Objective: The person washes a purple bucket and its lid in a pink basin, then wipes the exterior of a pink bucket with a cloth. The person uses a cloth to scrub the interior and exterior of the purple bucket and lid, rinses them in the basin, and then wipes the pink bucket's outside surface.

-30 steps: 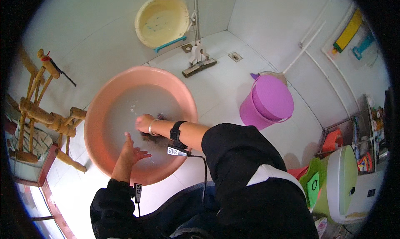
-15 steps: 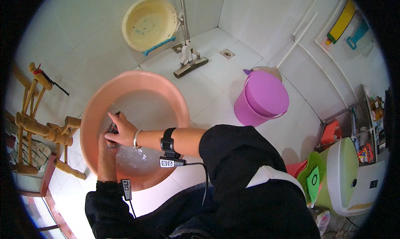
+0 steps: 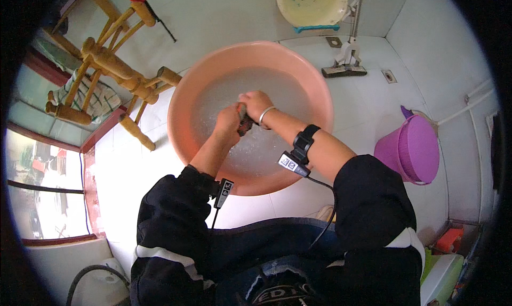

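Both my hands are held together over a large salmon-pink basin [image 3: 184, 111] of cloudy water [image 3: 213, 100]. Between them is a small dark, wet cloth [image 3: 245, 126], bunched up, with reddish and grey patches. My left hand [image 3: 228, 121] is closed around one side of it. My right hand [image 3: 257, 104], with a bangle at the wrist, grips its upper end with curled fingers. Part of the cloth is hidden inside the hands, so its exact kind does not show.
Wooden furniture with turned legs [image 3: 114, 66] stands left of the basin. A purple lidded bucket [image 3: 413, 148] is at the right. Against the back wall are a squeeze mop [image 3: 344, 70] and a cream basin [image 3: 312, 6]. A grey hose [image 3: 80, 282] curves at lower left.
The view has swung left, so the basin sits nearer the middle. My right hand's fingers, spread before, are now curled on the cloth, and more of the cloth shows between both hands.
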{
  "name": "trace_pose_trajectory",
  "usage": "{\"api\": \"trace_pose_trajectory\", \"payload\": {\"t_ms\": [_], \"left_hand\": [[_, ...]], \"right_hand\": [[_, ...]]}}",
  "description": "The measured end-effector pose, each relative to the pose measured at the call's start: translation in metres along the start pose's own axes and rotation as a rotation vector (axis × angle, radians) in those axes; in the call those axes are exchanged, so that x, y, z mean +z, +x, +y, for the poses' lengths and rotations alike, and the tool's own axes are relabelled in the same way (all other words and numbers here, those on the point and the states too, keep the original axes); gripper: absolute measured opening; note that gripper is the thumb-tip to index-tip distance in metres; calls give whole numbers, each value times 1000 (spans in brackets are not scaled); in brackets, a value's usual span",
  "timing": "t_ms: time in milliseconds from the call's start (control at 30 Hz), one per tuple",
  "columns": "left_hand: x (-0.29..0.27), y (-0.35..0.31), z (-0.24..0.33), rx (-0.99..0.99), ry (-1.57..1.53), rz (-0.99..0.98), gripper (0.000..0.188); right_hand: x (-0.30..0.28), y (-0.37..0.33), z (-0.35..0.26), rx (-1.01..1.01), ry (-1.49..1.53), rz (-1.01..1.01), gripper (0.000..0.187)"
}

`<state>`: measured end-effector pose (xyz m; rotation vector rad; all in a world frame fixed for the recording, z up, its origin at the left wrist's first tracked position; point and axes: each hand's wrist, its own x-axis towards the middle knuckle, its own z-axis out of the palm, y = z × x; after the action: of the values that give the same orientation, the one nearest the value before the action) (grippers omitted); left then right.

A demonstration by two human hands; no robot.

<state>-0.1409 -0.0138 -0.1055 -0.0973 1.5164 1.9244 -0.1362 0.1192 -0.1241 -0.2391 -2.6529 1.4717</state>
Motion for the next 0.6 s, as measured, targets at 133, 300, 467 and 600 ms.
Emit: {"api": "trace_pose_trajectory", "payload": {"t_ms": [133, 300, 467, 600], "left_hand": [[3, 0, 3, 88, 305, -56, 21], [-38, 12, -5, 54, 492, 517, 40], [-58, 34, -38, -154, 1225, 440, 76], [-62, 37, -67, -189, 1546, -198, 72]], "right_hand": [[-26, 22, 47, 227, -94, 60, 41], [-80, 23, 105, 168, -184, -143, 25], [-30, -20, 116, 137, -814, -600, 54], [6, -28, 124, 131, -902, -1077, 63]]}}
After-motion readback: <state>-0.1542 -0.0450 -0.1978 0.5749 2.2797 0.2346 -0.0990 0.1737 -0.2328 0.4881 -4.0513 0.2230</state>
